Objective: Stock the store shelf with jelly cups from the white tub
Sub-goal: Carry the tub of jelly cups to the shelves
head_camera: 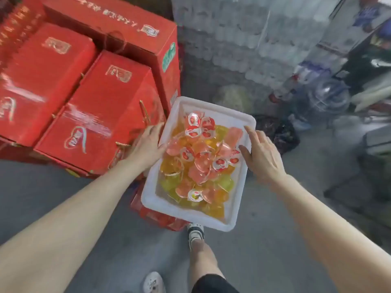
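The white tub (237,197) is sitting low in the middle of the view, tilted in the picture, with its near left corner lying over a low red crate (156,216) on the grey floor (105,240). Inside it the jelly cups (198,163) are lying in a loose heap, some on their side and some with the printed lid up. They are pink-red, orange and yellow-green, and the heap is too mixed and blurred for an exact count; there are well over a dozen.

The left hand (148,142) is resting against the left rim of the tub, fingers straight and slightly spread, the fingertips pointing away from the person. The thumb is reaching over the rim toward the nearest pink cup; I cannot tell if it is touching it. This grip is not closing around anything. The right hand (262,155) is lying at the right rim, also spread, with the index finger stretched along the rim and the thumb pointing in over the cups. It is holding nothing, and the picture is not showing clearly whether the palm is pressing on the rim.

To the left of the tub four red cartons (99,115) with white and gold print are standing close together, and parts of more are showing at the left edge. Behind the tub shrink-wrapped packs of water bottles (264,39) are standing in a stack. Below the tub the person's leg and two white shoes (195,231) are showing.
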### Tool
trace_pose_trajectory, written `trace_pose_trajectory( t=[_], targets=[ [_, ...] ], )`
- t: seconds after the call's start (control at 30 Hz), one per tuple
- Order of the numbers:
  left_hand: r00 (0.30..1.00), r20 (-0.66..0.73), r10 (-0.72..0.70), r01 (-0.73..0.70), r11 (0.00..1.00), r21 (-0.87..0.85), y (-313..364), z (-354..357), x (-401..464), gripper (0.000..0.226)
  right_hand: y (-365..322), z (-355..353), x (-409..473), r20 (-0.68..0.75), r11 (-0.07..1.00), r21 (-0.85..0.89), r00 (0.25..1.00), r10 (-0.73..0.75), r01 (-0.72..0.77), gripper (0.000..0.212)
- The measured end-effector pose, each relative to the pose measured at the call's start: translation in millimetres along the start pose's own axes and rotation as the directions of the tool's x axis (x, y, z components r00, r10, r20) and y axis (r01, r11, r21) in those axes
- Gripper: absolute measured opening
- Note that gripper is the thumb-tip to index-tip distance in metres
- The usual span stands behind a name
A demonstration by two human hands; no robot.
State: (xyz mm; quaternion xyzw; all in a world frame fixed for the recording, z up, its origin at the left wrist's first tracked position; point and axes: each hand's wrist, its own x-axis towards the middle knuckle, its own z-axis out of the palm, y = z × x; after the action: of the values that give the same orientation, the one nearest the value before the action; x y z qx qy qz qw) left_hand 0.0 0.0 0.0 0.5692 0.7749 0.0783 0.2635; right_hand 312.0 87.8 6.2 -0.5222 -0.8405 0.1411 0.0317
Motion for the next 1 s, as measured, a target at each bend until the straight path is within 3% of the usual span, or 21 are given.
trace_pose_trajectory(
  t=[0.1,0.3,0.47,0.53,0.67,0.8,1.0],
  targets=[
    [0.99,0.088,-0.11,0.107,0.994,0.04,-15.8,24.8,19.4,0.071,13.6,33.8,6.4,0.077,0.992,0.022,0.989,0.123,-0.125,0.062],
    [0.947,0.236,-0.218,0.215,0.976,0.041,-41.2,66.7,38.4,0.074,26.8,79.2,3.4,0.278,0.9,0.074,0.875,0.395,-0.43,0.07],
    [0.943,0.22,-0.248,0.262,0.965,-0.036,-44.4,72.0,42.8,0.067,27.4,94.5,6.4,0.352,0.766,0.212,0.779,0.519,-0.606,0.074],
    [0.959,0.199,-0.202,0.229,0.966,-0.123,-42.7,68.7,41.0,0.061,30.3,96.9,8.2,0.386,0.709,0.219,0.727,0.568,-0.67,0.064],
    [0.954,0.213,-0.212,0.257,0.942,-0.215,-37.0,61.6,22.2,0.062,35.0,89.8,1.5,0.416,0.687,0.249,0.716,0.561,-0.683,0.036],
    [0.936,0.251,-0.246,0.316,0.9,-0.299,-32.3,64.9,-24.4,0.071,33.8,81.2,-30.9,0.412,0.699,0.257,0.73,0.546,-0.668,0.033],
    [0.926,0.25,-0.284,0.364,0.849,-0.384,-37.0,72.1,-117.9,0.06,15.6,63.4,-98.2,0.425,0.772,0.184,0.757,0.496,-0.609,0.039]
  ],
)
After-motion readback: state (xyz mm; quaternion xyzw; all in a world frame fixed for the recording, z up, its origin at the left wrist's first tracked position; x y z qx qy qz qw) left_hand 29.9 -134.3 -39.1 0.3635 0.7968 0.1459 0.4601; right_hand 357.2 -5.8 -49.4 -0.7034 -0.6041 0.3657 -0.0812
